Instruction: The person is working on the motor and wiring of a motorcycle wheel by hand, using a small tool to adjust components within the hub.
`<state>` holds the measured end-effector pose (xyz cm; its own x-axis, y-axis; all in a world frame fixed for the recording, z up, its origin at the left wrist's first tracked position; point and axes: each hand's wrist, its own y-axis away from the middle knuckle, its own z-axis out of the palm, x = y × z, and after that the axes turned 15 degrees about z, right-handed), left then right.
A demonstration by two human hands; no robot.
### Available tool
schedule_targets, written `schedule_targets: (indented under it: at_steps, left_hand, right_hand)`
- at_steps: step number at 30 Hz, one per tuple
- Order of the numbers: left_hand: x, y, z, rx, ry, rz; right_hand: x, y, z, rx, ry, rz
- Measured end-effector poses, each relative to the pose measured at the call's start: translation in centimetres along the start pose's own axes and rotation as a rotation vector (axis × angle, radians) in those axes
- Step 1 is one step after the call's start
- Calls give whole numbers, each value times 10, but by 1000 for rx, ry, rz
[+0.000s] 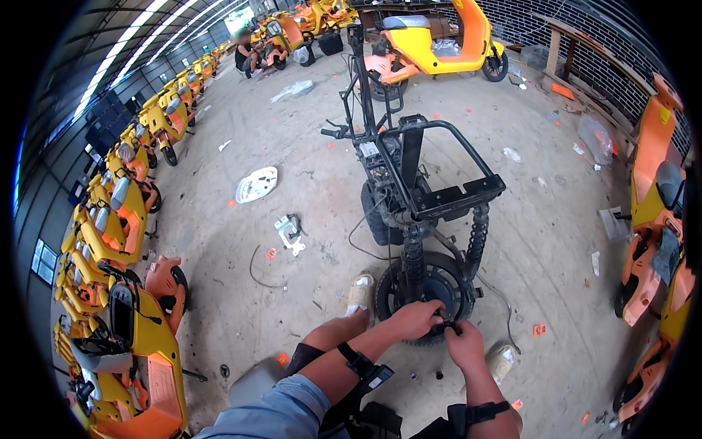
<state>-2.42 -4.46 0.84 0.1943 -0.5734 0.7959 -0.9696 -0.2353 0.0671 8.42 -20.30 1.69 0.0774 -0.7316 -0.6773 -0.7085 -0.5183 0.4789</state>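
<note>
A stripped black scooter frame (459,192) stands in front of me, with bare rack tubes, exposed wiring and two shock absorbers (414,263) over a black wheel (390,289). At the wheel's hub, my left hand (417,319) has its fingers curled, on something I cannot make out. Just to its right, my right hand (463,344) grips a small black part (450,325) between thumb and fingers. A loose dark cable (504,311) runs down to the floor beside the wheel.
Yellow-and-orange scooters line the left (126,227) and right (643,241); another (446,44) stands behind the frame. A person (248,57) crouches at the back. A white panel (256,183), metal bracket (290,233) and plastic bags (592,143) lie on the concrete floor (292,132).
</note>
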Motion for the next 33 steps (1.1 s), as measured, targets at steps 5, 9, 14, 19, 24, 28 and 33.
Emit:
schedule_targets:
  at_steps: [5, 9, 14, 19, 24, 28, 33]
  left_hand:
    - [-3, -17, 0, 36, -67, 10]
    - [-9, -35, 1, 70, -36, 5]
    - [-6, -57, -7, 95, -51, -44]
    - [-11, -71, -8, 134, -64, -48]
    - [-16, -74, -5, 134, -64, -36]
    - [-16, -67, -1, 102, -57, -30]
    - [-18, -50, 6, 57, -63, -20]
  right_hand:
    - [-5, -14, -9, 6, 22, -1]
    - [-12, -27, -18, 22, 43, -20]
    - [-19, -46, -23, 38, 15, -50]
    - [-33, -53, -31, 20, 28, -14]
    - [-30, -55, -31, 11, 39, -1]
    - [-22, -49, -27, 10, 52, 0]
    - [-10, -35, -19, 20, 54, -9]
